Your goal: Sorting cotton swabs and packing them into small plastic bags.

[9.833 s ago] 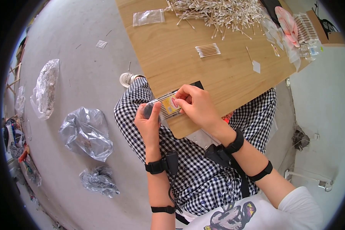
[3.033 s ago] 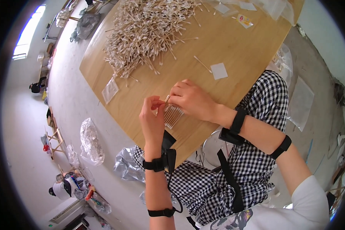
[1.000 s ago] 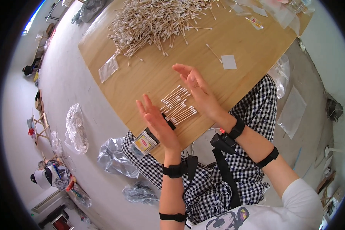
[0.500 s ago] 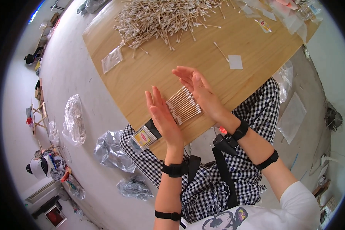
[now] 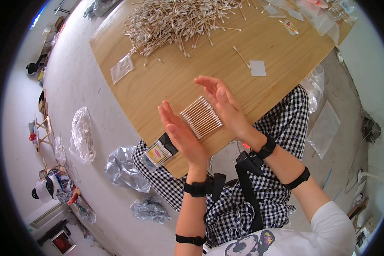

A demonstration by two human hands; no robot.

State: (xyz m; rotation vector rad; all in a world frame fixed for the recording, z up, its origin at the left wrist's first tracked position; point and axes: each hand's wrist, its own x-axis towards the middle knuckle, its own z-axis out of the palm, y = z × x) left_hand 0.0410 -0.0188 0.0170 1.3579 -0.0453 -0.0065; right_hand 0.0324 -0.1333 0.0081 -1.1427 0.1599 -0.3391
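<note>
A row of cotton swabs (image 5: 201,117) lies side by side on the wooden table between my hands, their white tips lined up at both ends. My left hand (image 5: 181,133) stands on edge at the row's left end, fingers stretched out. At the right end is my right hand (image 5: 226,104), its palm turned toward the swabs and its fingers extended. Neither hand grips anything. By the table's near left edge, beside my left hand, lies a clear pack of cotton swabs (image 5: 158,153) with a yellow and red label. Something black sits between that pack and my hand.
A large heap of loose cotton swabs (image 5: 170,27) covers the table's far side. A clear plastic bag (image 5: 122,68), a single swab (image 5: 241,57), a white card (image 5: 257,68) and a small labelled packet (image 5: 289,27) lie around. Crumpled plastic (image 5: 126,168) is on the floor.
My hands have drawn slightly apart from the row of swabs, showing more of its ends. The swabs' tips look more evenly lined up. The whole view has shifted a little.
</note>
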